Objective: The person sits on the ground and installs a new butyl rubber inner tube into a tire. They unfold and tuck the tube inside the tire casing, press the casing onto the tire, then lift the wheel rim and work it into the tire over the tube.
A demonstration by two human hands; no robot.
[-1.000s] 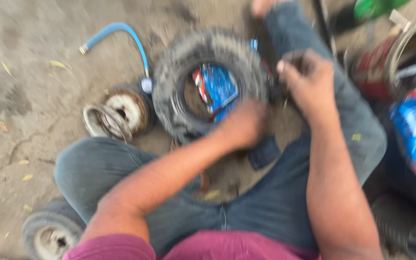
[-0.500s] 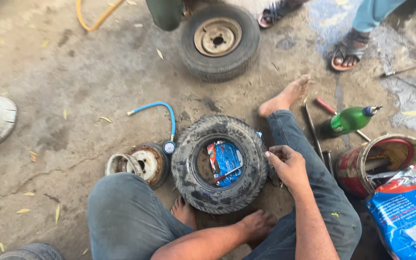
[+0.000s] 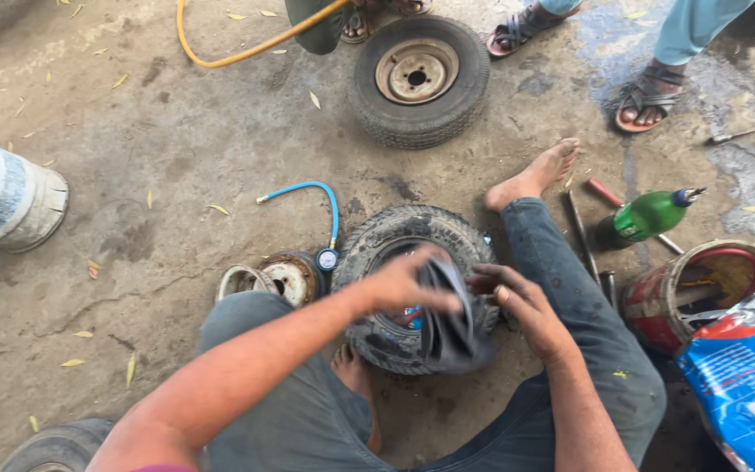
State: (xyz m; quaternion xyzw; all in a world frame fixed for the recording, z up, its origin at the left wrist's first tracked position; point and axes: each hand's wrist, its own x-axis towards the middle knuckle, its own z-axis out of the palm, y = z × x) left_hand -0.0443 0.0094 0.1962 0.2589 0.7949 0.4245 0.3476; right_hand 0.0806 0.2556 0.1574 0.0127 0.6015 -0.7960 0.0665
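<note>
Gripping a limp black inner tube point(image 3: 449, 325), the left hand point(image 3: 411, 281) closes around its top over the small tyre point(image 3: 412, 288), while the right hand point(image 3: 517, 301) pinches its edge. Beside that tyre lies its bare rim point(image 3: 290, 278); refitting looks barely begun. Beyond it rests another wheel point(image 3: 419, 80).

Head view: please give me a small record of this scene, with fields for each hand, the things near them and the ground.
left hand: grips a black rubber tube, folded, over the tyre
right hand: beside the tube, fingers touching it
tyre: lies flat between the person's legs
rim parts: left of the tyre, by a blue hose with a gauge
wheel: lies flat farther off
bottle: green, on its side, right
ground: concrete, scattered leaves
</note>
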